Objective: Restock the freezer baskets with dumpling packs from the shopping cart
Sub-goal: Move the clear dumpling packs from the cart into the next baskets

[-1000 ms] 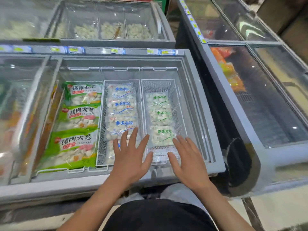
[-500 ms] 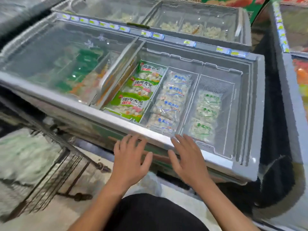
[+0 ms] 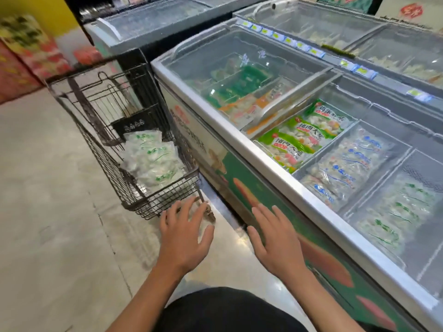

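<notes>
A dark wire shopping cart [image 3: 115,149] stands on the floor left of the chest freezer [image 3: 263,161]. Several white dumpling packs with green print [image 3: 151,161] lie in the cart. In the open part of the freezer, one basket holds blue-print dumpling packs [image 3: 347,166], and the basket to its right [image 3: 422,168] holds green-print packs [image 3: 393,212]. Green bags [image 3: 299,137] fill the compartment to their left. My left hand [image 3: 184,236] hovers flat with spread fingers just in front of the cart's near corner. My right hand [image 3: 275,238] is flat in front of the freezer's side. Both hold nothing.
A sliding glass lid [image 3: 239,68] covers the freezer's left half. More glass-topped freezers stand behind [image 3: 335,27] and further back [image 3: 153,22]. Red and yellow goods [image 3: 26,56] are stacked at far left. Pale floor [image 3: 52,212] lies left of the cart.
The view has swung left from the freezer baskets toward the cart. Both hands have left the freezer opening and now hover low above the floor near the cart's corner.
</notes>
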